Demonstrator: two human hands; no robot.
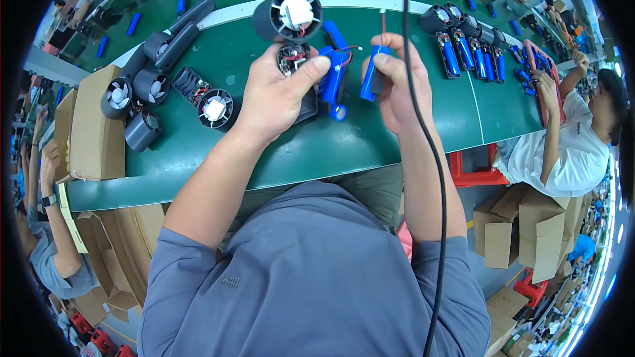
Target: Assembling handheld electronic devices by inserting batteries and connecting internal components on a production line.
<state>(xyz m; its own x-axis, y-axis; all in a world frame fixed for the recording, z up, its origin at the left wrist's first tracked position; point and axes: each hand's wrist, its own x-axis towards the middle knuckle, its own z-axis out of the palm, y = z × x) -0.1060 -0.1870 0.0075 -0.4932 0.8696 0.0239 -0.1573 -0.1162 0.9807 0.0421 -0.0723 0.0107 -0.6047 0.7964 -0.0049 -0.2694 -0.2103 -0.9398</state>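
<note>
Both hands up over green belt (pixel 397 139). Left hand (pixel 278 96) fingers clenched on dark fan housing (pixel 299 86) with blue battery cell (pixel 334 82) hanging off its wires. Right hand (pixel 395 86) pinches second blue cell (pixel 370 74), red wire (pixel 383 23) sticking up. More fan units (pixel 139 92) left on belt, well apart.
</note>
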